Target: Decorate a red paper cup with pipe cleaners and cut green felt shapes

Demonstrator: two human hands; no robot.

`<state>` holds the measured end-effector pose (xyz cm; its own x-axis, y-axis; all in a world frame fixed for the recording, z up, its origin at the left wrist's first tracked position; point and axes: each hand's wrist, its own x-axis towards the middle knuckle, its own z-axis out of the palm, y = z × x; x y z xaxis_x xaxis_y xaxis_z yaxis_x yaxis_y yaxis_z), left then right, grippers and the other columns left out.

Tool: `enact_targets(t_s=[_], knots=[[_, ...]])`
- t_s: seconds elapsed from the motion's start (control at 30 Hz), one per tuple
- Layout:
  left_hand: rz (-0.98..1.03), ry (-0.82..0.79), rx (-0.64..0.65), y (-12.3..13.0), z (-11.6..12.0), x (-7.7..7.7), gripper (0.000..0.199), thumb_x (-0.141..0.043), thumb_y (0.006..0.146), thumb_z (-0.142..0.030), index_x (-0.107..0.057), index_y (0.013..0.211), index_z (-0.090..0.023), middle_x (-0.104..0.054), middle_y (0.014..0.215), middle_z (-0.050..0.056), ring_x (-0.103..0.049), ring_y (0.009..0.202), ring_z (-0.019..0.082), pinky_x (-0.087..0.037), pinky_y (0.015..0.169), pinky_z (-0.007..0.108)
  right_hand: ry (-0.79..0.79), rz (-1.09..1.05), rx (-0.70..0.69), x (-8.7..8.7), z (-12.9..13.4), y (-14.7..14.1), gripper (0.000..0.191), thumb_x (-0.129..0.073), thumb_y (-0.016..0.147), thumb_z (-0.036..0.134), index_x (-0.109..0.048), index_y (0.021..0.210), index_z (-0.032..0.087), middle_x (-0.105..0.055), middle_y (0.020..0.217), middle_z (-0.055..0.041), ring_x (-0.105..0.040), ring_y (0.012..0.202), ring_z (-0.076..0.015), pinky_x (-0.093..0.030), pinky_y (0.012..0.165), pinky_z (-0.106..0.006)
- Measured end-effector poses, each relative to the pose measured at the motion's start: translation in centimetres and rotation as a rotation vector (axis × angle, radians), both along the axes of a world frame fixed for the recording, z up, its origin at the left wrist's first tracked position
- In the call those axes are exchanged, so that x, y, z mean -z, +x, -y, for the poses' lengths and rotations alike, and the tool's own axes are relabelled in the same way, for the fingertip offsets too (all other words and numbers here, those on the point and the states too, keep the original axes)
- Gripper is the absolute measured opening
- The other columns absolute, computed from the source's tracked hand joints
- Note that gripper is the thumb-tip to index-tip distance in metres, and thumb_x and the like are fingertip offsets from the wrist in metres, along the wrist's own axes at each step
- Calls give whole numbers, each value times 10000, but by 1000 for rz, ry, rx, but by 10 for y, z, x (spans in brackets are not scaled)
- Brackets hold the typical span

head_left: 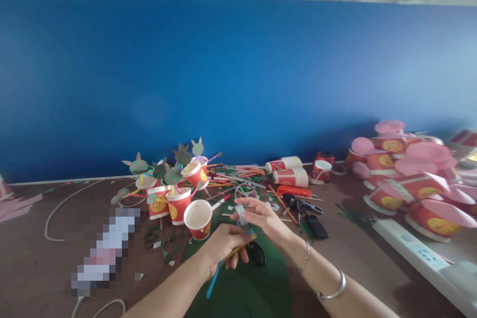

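At the lower centre of the frame, the left hand (228, 244) is pinching a yellow straw (238, 248), whose long axis is slanting up rightward; a blue straw (212, 284) is jutting lower left. The right hand (263, 217) is arching just above, fingers curling by a clear object (241, 214), grip unclear.
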<state>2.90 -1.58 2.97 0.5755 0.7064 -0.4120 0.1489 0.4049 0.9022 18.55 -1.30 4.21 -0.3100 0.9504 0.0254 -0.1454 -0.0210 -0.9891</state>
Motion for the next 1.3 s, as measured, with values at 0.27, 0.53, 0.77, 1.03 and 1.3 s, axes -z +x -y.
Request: enact_targets(t_s=[0.27, 0.53, 0.77, 1.03, 1.3], knots=[[9, -11, -82, 1, -3, 8, 348, -653, 657, -450, -618, 728, -111, -623, 495, 31, -468, 309, 77, -271, 306, 175, 68, 4, 35, -9, 9, -8, 444, -663, 744, 385, -542, 1122, 187, -701, 858, -69, -647, 831, -202, -474, 664, -306], [102, 19, -210, 2, -3, 8, 342, -668, 631, -431, -593, 702, -105, -643, 572, 51, -525, 394, 90, -312, 351, 177, 166, 86, 86, -6, 13, -11, 364, -593, 809, 402, -548, 1100, 187, -676, 725, -33, -620, 653, -152, -481, 586, -284], [162, 82, -315, 3, -3, 1, 224, -573, 678, -340, -537, 601, -134, -562, 525, -8, -432, 371, 47, -242, 346, 161, 333, 269, 169, -3, 17, -12, 260, -545, 846, 346, -559, 1056, 193, -607, 612, 17, -590, 582, -140, -470, 618, -301], [151, 101, -364, 5, -2, -4, 212, -550, 693, -346, -537, 653, -138, -552, 525, -29, -412, 371, 44, -251, 359, 161, 416, 345, 261, 2, 13, -9, 234, -493, 865, 332, -568, 1027, 181, -544, 595, 27, -548, 562, -125, -435, 595, -268], [178, 127, -393, 4, -2, -2, 172, -495, 696, -304, -540, 674, -140, -579, 556, -10, -455, 390, 63, -279, 361, 172, 488, 438, 302, 6, 16, -7, 212, -475, 865, 317, -588, 997, 196, -573, 762, -24, -560, 661, -143, -436, 604, -259]])
